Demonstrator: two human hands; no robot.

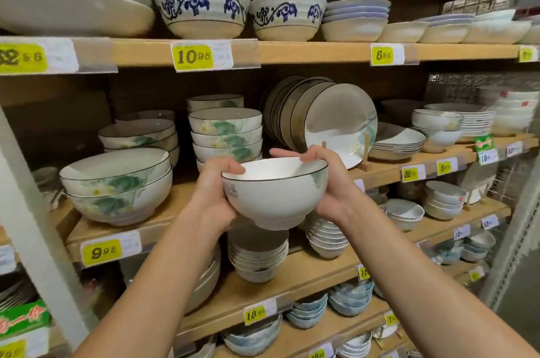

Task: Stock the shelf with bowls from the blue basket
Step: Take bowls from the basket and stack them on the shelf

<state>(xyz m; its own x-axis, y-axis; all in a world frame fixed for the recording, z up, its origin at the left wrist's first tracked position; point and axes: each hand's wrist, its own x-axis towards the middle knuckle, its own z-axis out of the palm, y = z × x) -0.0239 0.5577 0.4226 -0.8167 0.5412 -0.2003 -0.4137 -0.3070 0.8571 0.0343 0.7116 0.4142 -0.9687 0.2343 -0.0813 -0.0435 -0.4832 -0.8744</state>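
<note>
I hold a white bowl [273,195] with a dark rim and a green leaf print upright in front of the middle wooden shelf [163,220]. My left hand [214,194] grips its left side, thumb over the rim. My right hand [327,182] grips its right side. Just behind it stands a stack of matching bowls [225,132] on that shelf. The blue basket is out of view.
Two larger leaf-print bowls [117,185] sit left on the same shelf. Plates [330,120] lean on a wooden rack to the right. Blue-patterned bowls [201,3] fill the upper shelf. Lower shelves hold several small bowl stacks [258,258]. Yellow price tags [100,252] line the edges.
</note>
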